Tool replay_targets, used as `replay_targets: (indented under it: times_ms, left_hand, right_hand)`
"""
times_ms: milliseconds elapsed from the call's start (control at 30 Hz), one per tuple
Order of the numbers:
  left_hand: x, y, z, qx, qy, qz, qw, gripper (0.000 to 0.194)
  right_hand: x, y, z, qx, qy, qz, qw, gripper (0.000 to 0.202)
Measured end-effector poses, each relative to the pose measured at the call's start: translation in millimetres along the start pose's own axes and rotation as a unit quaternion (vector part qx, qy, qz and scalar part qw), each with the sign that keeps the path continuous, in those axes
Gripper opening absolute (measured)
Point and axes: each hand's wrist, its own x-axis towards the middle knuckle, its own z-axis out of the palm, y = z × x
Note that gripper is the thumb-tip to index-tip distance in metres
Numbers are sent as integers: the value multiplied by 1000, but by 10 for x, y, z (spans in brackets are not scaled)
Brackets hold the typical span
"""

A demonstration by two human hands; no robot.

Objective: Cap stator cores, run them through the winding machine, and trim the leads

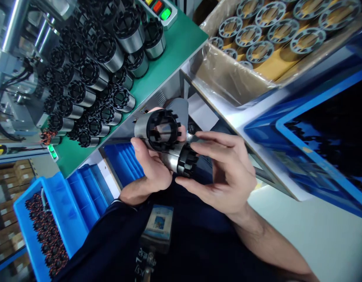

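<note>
Two motor stator cores, silver cylinders with black toothed plastic ends, are together in front of my body. My left hand [153, 168] is closed around them, its thumb on the side of the upper stator core [142, 126] and its other fingers mostly hidden behind. The lower stator core [172, 159] lies against it, tilted with its black end to the right. At that black end, my right hand [228, 168] has its fingertips above and its thumb below, gripping the rim. Many similar stator cores [94, 74] stand close together on the green bench top [181, 43].
At upper right, a plastic-lined carton [228, 74] holds bare metal rings [260, 51]. A blue crate [319, 137] with black parts stands on the right. At lower left, a blue bin [72, 235] contains copper-wound parts. Machine posts [16, 27] rise at the left.
</note>
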Motion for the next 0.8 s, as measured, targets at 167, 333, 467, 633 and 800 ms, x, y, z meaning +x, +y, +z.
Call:
replay_targets:
  times_ms: [167, 333, 467, 633, 800]
  left_hand:
    - [-1, 14, 24, -20, 73, 85, 994, 94]
    - [62, 22, 65, -47, 97, 135, 985, 105]
    - [108, 2, 81, -43, 130, 185, 973, 98]
    - [85, -50, 42, -38, 92, 179, 979, 89]
    - [72, -14, 42, -43, 87, 160, 982, 85]
  right_hand:
    - [30, 0, 55, 4, 2, 9, 1000, 69]
    - [33, 17, 74, 17, -1, -5, 1000, 74]
    - [-5, 43, 78, 33, -16, -13, 999, 78]
    - [-40, 48, 90, 32, 9, -9, 999, 77]
    - [-47, 28, 93, 37, 23, -3, 999, 69]
